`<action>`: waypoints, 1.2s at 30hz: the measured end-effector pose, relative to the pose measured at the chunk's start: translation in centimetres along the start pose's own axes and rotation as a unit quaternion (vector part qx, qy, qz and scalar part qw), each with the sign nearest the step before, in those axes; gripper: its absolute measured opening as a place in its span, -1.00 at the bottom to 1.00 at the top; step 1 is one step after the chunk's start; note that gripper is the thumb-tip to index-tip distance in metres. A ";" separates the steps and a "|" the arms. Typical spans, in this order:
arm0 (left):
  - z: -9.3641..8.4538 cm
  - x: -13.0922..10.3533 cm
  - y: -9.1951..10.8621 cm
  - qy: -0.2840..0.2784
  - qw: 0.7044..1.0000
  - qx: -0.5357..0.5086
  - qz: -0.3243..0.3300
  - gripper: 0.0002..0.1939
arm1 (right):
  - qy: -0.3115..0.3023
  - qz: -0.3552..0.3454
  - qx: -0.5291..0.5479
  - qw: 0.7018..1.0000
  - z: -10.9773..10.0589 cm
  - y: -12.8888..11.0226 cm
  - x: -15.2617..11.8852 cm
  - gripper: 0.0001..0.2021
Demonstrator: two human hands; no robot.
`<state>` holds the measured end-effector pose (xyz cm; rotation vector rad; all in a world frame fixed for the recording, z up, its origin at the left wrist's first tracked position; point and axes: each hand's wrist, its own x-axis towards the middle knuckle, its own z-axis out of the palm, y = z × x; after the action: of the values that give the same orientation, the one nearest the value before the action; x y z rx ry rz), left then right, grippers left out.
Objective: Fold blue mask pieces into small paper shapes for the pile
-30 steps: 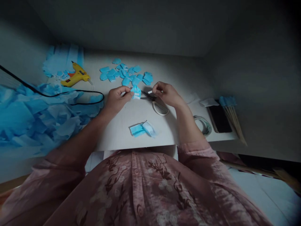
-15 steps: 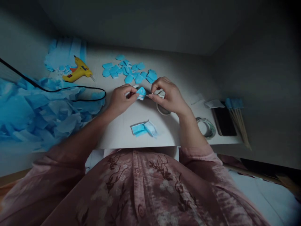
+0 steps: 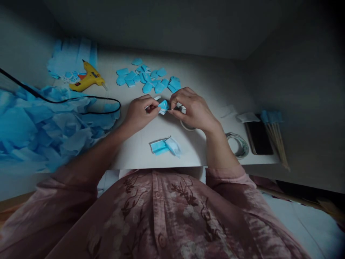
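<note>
My left hand [image 3: 142, 110] pinches a small folded blue-and-white piece of mask fabric [image 3: 163, 105] between thumb and fingertips, above the white table. Just to its right, my right hand [image 3: 190, 108] has thumb and forefinger closed at the edge of the piece. Something thin and dark shows at those fingertips, too small to name. Partly hidden beneath my right hand is a pale ring-shaped roll [image 3: 186, 125]. Nearer to me lie two loose blue and white fabric strips [image 3: 161, 146], one across the other. Several folded blue petal-like pieces [image 3: 147, 87] are spread beyond my hands.
A yellow glue gun [image 3: 87, 78] lies at the left, its black cord [image 3: 107, 98] looping over a heap of blue scraps [image 3: 54, 133]. Blue masks [image 3: 78, 54] are stacked behind it. At the right are tape rolls [image 3: 244, 150], a phone [image 3: 260, 140] and blue-tipped sticks [image 3: 276, 140].
My right hand has moved slightly left, and its fingertips are now closer to the folded fabric piece. My left hand still holds the piece, with little movement. The view has shifted slightly.
</note>
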<state>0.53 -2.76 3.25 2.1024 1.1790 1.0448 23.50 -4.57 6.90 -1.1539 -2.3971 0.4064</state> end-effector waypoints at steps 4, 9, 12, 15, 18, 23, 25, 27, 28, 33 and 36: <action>0.0 -0.1 0.0 -0.005 1.000 -0.005 0.005 -0.91 | -0.002 0.001 -0.003 1.000 0.0 -0.1 0.0 -0.94; 0.1 -0.1 0.1 -0.011 1.000 0.000 0.006 -0.93 | -0.005 0.010 -0.009 1.000 -0.1 -0.5 0.0 -0.93; 0.1 -0.2 0.1 -0.016 1.000 0.004 0.009 -0.94 | -0.008 0.013 -0.007 1.000 0.0 -0.4 0.1 -0.92; 0.1 -0.2 0.2 -0.023 1.000 0.003 0.017 -0.92 | -0.003 0.004 0.000 1.000 0.3 -0.2 0.1 -0.91; 0.1 -0.2 0.1 -0.029 0.999 0.000 0.019 -0.92 | 0.000 -0.001 0.013 1.000 0.6 0.1 0.2 -0.90; 0.2 -0.1 0.0 -0.031 0.999 -0.015 0.011 -0.91 | 0.011 0.012 0.037 0.999 0.9 0.1 0.3 -0.91; 0.2 -0.1 0.0 -0.025 0.999 -0.021 0.008 -0.90 | 0.021 0.024 0.062 0.998 1.0 0.0 0.4 -0.92; 0.2 -0.1 -0.1 -0.021 0.999 -0.026 0.005 -0.90 | 0.028 0.035 0.090 0.995 1.2 -0.1 0.4 -0.94; 0.2 -0.1 -0.1 -0.020 0.999 -0.029 0.005 -0.90 | 0.031 0.039 0.100 0.994 1.2 -0.1 0.5 -0.94; 0.3 -0.1 -0.1 -0.015 0.999 -0.044 0.009 -0.90 | 0.031 0.070 0.118 0.990 1.5 -0.2 0.5 -0.81; 0.3 -0.1 -0.1 -0.014 0.999 -0.041 0.001 -0.91 | 0.020 0.095 0.114 0.989 1.4 -0.4 0.4 -0.62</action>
<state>0.72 -2.79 2.94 2.0483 1.1021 1.0449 22.30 -4.57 5.95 -1.2750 -2.1472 0.6926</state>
